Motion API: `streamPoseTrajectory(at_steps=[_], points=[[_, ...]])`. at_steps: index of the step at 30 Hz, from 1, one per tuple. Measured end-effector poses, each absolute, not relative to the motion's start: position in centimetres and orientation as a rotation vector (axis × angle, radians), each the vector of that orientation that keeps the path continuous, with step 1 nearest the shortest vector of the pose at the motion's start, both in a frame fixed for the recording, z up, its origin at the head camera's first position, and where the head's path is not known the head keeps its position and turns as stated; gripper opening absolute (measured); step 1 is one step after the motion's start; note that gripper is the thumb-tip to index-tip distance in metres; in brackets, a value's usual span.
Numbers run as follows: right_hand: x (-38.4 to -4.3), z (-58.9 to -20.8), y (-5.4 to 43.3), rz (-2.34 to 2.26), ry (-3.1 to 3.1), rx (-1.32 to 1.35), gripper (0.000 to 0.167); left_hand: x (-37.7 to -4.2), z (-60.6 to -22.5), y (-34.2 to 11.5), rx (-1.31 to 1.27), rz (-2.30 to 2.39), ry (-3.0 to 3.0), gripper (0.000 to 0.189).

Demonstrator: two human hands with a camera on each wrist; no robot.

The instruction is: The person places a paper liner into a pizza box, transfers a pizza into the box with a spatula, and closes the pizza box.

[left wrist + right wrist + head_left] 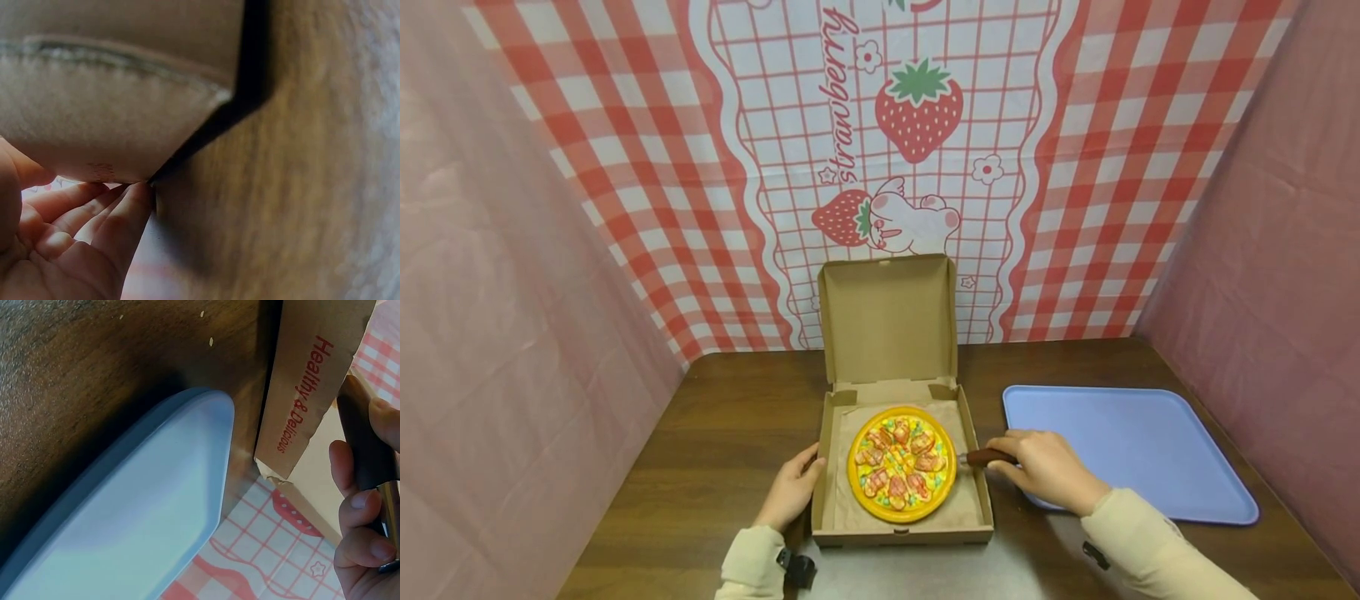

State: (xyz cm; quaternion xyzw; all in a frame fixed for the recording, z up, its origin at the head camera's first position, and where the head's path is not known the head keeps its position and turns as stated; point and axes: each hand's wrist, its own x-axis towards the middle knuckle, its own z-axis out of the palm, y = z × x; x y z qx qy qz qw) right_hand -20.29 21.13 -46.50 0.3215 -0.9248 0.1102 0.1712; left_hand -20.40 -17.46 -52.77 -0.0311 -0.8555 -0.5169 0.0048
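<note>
A toy-like round pizza (901,467) with a yellow rim lies in a brown cardboard pizza box (891,537), on brown paper. My left hand (792,486) touches the outside of the box's left wall; in the left wrist view its fingers (128,215) reach fairly straight against the cardboard. My right hand (1051,468) grips the dark brown handle of a pizza server (988,457), over the box's right wall. The server's metal neck runs to the pizza's right edge, and its blade is hidden there. In the right wrist view, fingers wrap the handle (362,431).
A light blue tray (1135,450) lies on the wooden table (737,433), right of the box. The box lid (891,321) stands upright at the back, before a strawberry-print cloth (917,200). Pink curtains (1285,233) hang at both sides. Small pale crumbs (211,342) dot the table.
</note>
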Motion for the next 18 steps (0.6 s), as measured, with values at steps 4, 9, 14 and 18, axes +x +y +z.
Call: streamPoseTrajectory(at_steps=[4, 9, 14, 18], points=[[-20.22, -46.53, 21.09, 0.312, -2.617, 0.917, 0.022, -20.35, -52.78, -17.47, -0.094, -1.627, -2.676, 0.045], [-20.25, -46.63, 21.11, 0.296, -2.593, 0.919, 0.023, -20.32, -52.71, -17.41, -0.097, -1.629, -2.669, 0.045], [-20.21, -46.68, 21.12, 0.287, -2.573, 0.920, 0.024, -20.32, -52.71, -17.36, -0.102, -1.636, -2.662, 0.044], [-20.16, -46.63, 21.08, 0.283, -2.559, 0.916, 0.024, -20.33, -52.73, -17.33, -0.104, -1.640, -2.658, 0.044]])
